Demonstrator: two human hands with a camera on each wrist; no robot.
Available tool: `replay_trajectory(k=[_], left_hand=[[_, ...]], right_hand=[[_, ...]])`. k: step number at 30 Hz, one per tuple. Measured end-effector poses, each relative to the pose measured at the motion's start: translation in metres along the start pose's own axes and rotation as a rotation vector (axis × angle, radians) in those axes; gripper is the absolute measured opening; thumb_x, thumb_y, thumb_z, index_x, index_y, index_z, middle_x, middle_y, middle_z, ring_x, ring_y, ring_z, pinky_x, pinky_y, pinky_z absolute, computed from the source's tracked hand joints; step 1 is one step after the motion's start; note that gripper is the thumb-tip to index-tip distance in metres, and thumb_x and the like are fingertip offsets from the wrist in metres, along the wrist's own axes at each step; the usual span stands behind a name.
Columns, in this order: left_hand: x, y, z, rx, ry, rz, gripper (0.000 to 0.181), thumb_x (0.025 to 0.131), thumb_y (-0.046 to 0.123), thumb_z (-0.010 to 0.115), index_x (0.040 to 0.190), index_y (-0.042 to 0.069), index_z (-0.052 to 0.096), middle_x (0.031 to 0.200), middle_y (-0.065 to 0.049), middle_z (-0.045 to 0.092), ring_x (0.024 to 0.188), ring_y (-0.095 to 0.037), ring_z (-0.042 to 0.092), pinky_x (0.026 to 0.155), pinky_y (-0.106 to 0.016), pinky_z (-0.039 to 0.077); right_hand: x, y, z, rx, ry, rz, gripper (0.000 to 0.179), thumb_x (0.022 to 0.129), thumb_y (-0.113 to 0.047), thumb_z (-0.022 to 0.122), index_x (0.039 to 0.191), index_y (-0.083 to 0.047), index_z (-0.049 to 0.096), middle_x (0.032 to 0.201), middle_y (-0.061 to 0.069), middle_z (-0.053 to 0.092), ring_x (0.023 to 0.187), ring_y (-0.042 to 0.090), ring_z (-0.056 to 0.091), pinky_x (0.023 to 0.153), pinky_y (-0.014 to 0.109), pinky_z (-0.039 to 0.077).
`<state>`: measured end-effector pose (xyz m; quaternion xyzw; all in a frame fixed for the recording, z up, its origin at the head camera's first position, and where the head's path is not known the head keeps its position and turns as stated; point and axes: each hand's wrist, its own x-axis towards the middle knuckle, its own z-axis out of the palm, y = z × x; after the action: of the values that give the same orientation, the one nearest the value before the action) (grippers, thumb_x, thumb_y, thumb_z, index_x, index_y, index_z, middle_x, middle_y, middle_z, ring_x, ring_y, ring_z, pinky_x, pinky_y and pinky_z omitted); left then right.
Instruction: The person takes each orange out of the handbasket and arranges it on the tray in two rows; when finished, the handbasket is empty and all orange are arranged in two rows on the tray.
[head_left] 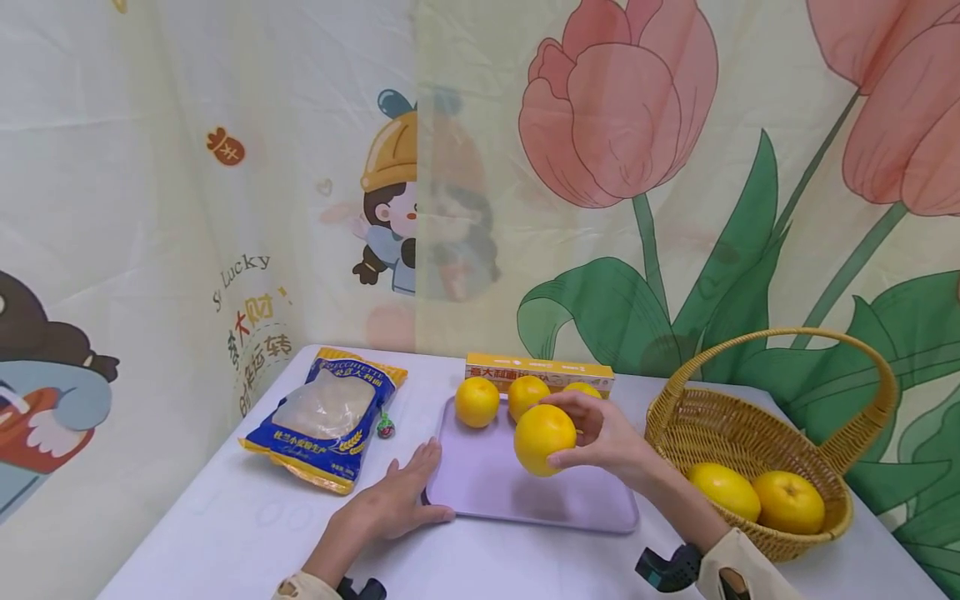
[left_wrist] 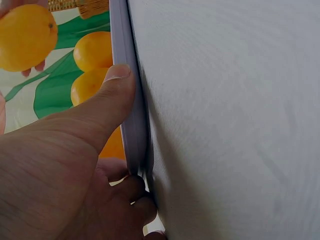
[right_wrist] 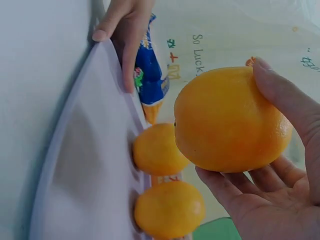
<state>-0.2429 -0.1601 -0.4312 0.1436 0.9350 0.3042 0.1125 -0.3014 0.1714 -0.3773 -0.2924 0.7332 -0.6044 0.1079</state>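
Note:
Thumb and fingertips of my right hand (head_left: 611,433) grip an orange (head_left: 545,440), which is raised above the light purple tray (head_left: 487,492). In the right wrist view the orange (right_wrist: 230,120) sits between the thumb on one side and the fingers on the other. My left hand (head_left: 401,496) rests at the tray's near left corner, its fingers along the left side and its thumb at the front edge. The left wrist view shows that thumb (left_wrist: 112,95) against the tray's rim (left_wrist: 131,125). Along the tray's back stand more oranges (head_left: 477,402), one partly hidden behind the right hand.
A wicker basket (head_left: 840,533) with a tall handle, two oranges (head_left: 787,502) inside, stands to the right. Behind the tray lies a yellow box (head_left: 540,367). A blue pasta bag (head_left: 330,417) lies at the left beside a small green and red trinket (head_left: 386,427). Printed curtains hang behind.

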Motion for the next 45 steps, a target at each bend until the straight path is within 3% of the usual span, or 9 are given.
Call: replay_trajectory(k=[18,25,37,45], left_hand=[[0.004,-0.008,0.004,0.010,0.002,0.039,0.099,0.096,0.042,0.082,0.166,-0.006,0.031,0.175,-0.026,0.024,0.163,-0.043,0.022,0.131,-0.069,0.013],[0.002,-0.001,0.000,0.005,-0.004,-0.016,0.100,0.094,0.043,0.084,0.168,0.000,0.031,0.177,-0.021,0.025,0.165,-0.038,0.022,0.132,-0.067,0.013],[0.004,-0.006,0.002,0.005,-0.029,0.006,0.101,0.096,0.046,0.081,0.168,-0.002,0.028,0.177,-0.024,0.022,0.164,-0.041,0.020,0.132,-0.067,0.011],[0.010,-0.017,0.008,0.011,-0.020,0.033,0.106,0.096,0.055,0.077,0.170,0.000,0.024,0.177,-0.023,0.019,0.164,-0.043,0.018,0.131,-0.068,0.009]], right_hand=[[0.025,0.027,0.055,0.029,-0.003,0.050,0.070,0.081,-0.001,0.093,0.142,0.005,0.060,0.139,0.018,0.069,0.121,0.027,0.067,0.102,0.029,0.061],[0.028,0.037,0.070,0.015,0.003,0.061,0.069,0.080,-0.003,0.095,0.140,0.002,0.062,0.140,0.016,0.070,0.123,0.029,0.066,0.105,0.031,0.060],[0.031,0.049,0.082,-0.049,0.044,0.075,0.073,0.081,-0.005,0.095,0.143,0.004,0.060,0.142,0.013,0.066,0.128,0.031,0.065,0.113,0.042,0.056],[0.028,0.051,0.083,-0.105,-0.016,0.039,0.072,0.084,-0.008,0.093,0.147,0.002,0.058,0.142,0.012,0.067,0.127,0.029,0.064,0.112,0.035,0.056]])
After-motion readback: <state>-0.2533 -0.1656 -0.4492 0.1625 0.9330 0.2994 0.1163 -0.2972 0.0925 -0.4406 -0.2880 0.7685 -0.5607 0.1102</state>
